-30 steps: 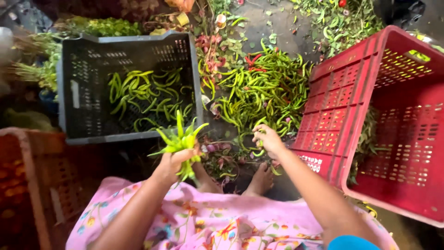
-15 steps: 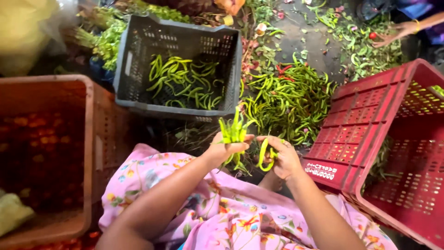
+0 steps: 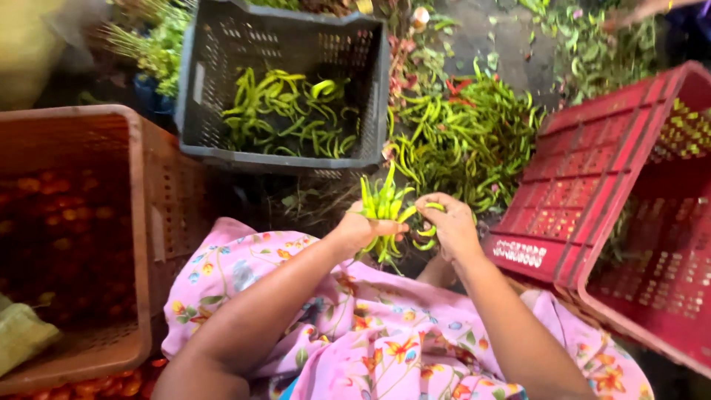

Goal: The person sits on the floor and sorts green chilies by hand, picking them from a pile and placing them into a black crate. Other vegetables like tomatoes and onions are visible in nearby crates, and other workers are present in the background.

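Observation:
My left hand (image 3: 361, 230) grips a bunch of green chillies (image 3: 384, 204), their tips fanning upward. My right hand (image 3: 452, 226) is right beside it, fingers curled around one curved green chilli (image 3: 428, 231) and touching the bunch. Both hands hover over my lap, covered in pink flowered cloth (image 3: 370, 333). Beyond them a heap of loose green chillies (image 3: 466, 141) lies on the ground. A grey crate (image 3: 200, 81) farther back holds more green chillies.
A tilted red crate (image 3: 592, 192) stands at the right. An orange-brown crate (image 3: 148, 222) with small red-orange fruit is at the left. Leafy greens (image 3: 148, 44) lie at the back left. Another person's hand (image 3: 629, 15) shows at the top right.
My right hand came back from the heap with a chilli and joined the bunch in my left hand. The view shifted left, bringing the orange-brown crate into sight.

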